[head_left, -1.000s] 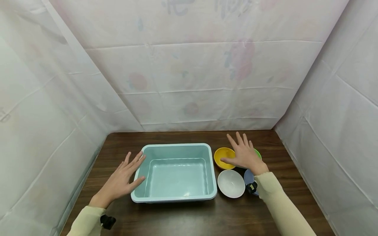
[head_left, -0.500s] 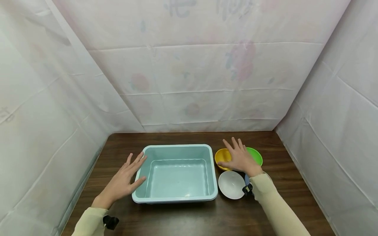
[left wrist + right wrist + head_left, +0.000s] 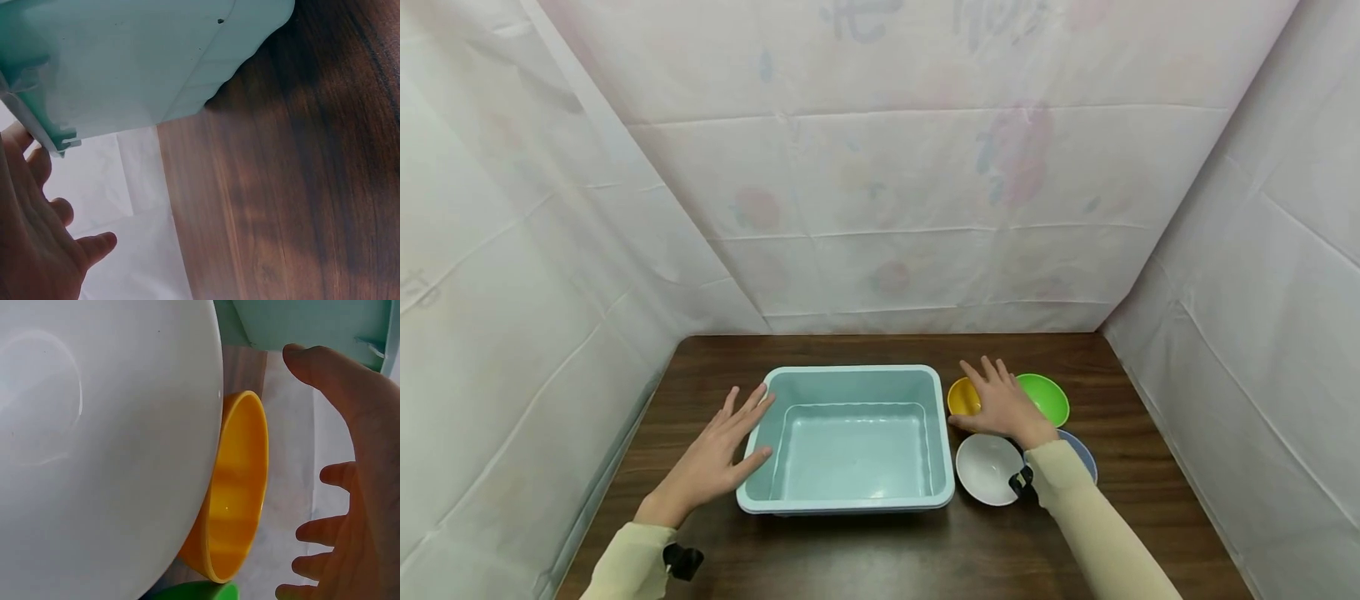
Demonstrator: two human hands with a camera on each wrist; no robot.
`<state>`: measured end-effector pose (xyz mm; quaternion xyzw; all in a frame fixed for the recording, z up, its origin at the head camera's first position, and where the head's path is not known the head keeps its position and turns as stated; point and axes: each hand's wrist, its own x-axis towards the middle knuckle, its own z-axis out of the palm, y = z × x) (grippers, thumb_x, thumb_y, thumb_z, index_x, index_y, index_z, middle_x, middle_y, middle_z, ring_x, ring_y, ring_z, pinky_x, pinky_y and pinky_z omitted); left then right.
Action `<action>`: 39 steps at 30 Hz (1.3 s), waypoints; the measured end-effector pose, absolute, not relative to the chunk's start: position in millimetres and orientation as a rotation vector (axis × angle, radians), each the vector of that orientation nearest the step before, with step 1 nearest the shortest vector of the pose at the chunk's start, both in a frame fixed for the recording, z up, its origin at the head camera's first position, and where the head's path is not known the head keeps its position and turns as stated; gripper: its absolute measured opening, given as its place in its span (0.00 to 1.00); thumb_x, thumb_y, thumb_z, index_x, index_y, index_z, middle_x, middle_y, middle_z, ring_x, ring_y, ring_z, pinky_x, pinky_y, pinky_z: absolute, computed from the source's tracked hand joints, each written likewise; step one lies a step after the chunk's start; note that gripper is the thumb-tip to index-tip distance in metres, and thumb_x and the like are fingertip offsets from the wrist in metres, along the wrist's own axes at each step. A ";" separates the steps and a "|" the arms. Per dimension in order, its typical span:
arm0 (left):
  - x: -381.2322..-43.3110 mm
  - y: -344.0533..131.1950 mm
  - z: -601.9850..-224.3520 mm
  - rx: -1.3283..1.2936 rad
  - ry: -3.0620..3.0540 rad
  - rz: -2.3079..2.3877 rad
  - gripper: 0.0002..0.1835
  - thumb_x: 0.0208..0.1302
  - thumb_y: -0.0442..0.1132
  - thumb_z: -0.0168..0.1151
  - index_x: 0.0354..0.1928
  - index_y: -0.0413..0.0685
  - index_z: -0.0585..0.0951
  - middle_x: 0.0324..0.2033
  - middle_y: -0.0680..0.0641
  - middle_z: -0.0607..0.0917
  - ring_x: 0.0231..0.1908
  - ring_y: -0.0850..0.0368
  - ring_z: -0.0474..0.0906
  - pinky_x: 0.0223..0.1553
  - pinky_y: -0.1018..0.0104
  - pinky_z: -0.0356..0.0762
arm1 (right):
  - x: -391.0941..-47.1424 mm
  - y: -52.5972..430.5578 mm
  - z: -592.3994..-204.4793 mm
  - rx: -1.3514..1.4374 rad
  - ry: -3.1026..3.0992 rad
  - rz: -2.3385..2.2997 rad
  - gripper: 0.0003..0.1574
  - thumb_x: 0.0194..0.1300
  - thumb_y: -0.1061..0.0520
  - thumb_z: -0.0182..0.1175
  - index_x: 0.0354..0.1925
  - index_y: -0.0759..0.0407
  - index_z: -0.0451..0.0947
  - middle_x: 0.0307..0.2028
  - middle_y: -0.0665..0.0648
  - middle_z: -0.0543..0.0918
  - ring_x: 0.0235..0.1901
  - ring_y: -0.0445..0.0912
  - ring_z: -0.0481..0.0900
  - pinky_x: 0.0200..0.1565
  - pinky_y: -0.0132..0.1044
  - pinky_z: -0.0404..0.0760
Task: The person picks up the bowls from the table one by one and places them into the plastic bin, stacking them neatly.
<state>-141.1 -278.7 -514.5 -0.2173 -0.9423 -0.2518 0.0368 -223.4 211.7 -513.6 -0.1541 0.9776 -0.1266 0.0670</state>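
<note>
My left hand (image 3: 711,458) has its fingers spread at the left side of a pale blue-green plastic basin (image 3: 857,505). In the left wrist view its fingertips are right at the basin's rim, over the outer wall (image 3: 144,69). Over at the right, my right hand (image 3: 1006,410) spreads its fingers above a yellow bowl (image 3: 961,397), hiding part of it; it holds nothing. A white bowl (image 3: 983,468) stands in front of the yellow one and fills much of the right wrist view. The basin's inside shows nothing in it.
Behind the right hand is a green bowl (image 3: 1049,400). A blue bowl (image 3: 1082,455) sits partly hidden under the right sleeve. All stand on a dark wooden table (image 3: 865,558), with white sheeting (image 3: 925,250) rising at the back and both sides.
My right hand has moved left and a little toward me over the yellow bowl, uncovering the green bowl. The left hand has barely moved.
</note>
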 end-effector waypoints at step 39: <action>-142.2 -280.9 -515.9 -0.714 -2.866 -0.779 0.42 0.70 0.49 0.66 0.81 0.60 0.59 0.82 0.48 0.53 0.81 0.32 0.35 0.71 0.21 0.39 | -223.8 206.2 -524.3 -0.435 2.892 -0.316 0.61 0.54 0.35 0.74 0.79 0.48 0.60 0.77 0.72 0.57 0.71 0.73 0.63 0.63 0.71 0.72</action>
